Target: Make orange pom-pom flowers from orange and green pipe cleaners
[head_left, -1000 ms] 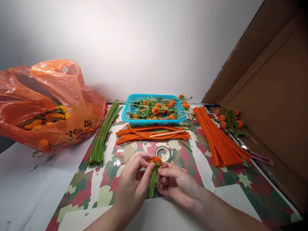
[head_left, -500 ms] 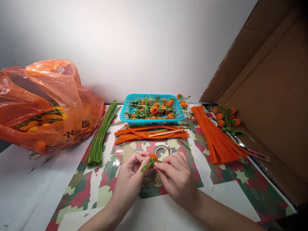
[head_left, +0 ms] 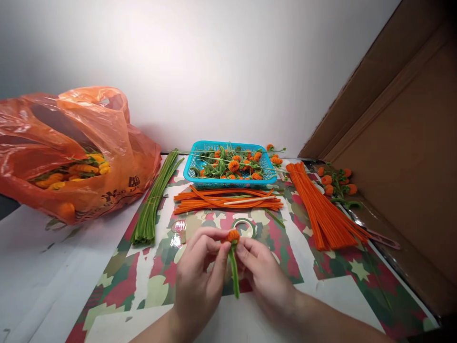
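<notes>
Pipe-cleaner flower (head_left: 233,248) held just above worktop (head_left: 43,286), in front of tape roll (head_left: 243,227).
Left hand (head_left: 200,281) grip: thumb and forefinger clamped under orange head (head_left: 233,235).
Right hand (head_left: 266,276) grip: clamped on opposite side.
Green stem (head_left: 235,281) hangs free.
Risks, my read:
- loose twist, so head slips off
- over-twist, so stem kinks
- wire end pricks fingertip

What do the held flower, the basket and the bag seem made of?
The flower looks like fuzzy pipe cleaner, orange head on green stalk. The basket seems turquoise plastic, with moulded lattice walls. The bag looks like thin orange plastic film: translucent, shiny, creased.
</notes>
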`<move>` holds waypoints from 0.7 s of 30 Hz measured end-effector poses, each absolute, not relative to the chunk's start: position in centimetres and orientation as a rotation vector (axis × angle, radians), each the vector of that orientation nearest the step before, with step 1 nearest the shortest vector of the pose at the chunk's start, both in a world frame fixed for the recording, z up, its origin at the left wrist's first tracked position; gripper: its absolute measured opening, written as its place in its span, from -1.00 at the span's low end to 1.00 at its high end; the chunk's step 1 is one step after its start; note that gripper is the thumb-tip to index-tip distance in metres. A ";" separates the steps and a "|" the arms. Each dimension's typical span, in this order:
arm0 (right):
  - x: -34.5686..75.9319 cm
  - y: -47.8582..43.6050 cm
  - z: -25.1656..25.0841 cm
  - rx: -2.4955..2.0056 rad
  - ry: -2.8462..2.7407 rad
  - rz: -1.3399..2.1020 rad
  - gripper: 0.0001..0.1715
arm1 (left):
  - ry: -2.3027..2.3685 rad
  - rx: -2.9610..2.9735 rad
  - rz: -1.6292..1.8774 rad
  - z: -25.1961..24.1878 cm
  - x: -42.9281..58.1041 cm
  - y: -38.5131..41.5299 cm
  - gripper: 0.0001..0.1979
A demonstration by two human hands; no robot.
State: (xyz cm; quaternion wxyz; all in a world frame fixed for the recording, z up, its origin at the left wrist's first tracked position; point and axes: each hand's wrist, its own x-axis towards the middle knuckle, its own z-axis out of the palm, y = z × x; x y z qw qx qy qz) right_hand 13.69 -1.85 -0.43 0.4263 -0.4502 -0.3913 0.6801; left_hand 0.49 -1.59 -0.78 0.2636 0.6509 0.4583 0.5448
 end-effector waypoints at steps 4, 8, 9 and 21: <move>14.2 -1.6 0.3 -0.850 -0.510 2.265 -0.64 | 1.121 2.001 1.568 -0.8 0.3 -1.7 -0.77; 14.9 -1.4 0.1 -0.933 -0.634 2.013 -0.69 | 1.225 1.597 1.477 -0.4 0.5 -1.0 -0.80; 15.0 -1.4 0.0 -1.013 -0.776 1.827 -0.71 | 1.240 1.436 1.425 -0.3 0.5 -0.7 -0.77; 15.5 -1.3 -0.8 -1.080 -1.965 0.023 -0.85 | 1.067 0.621 1.053 -0.1 0.6 0.2 -0.76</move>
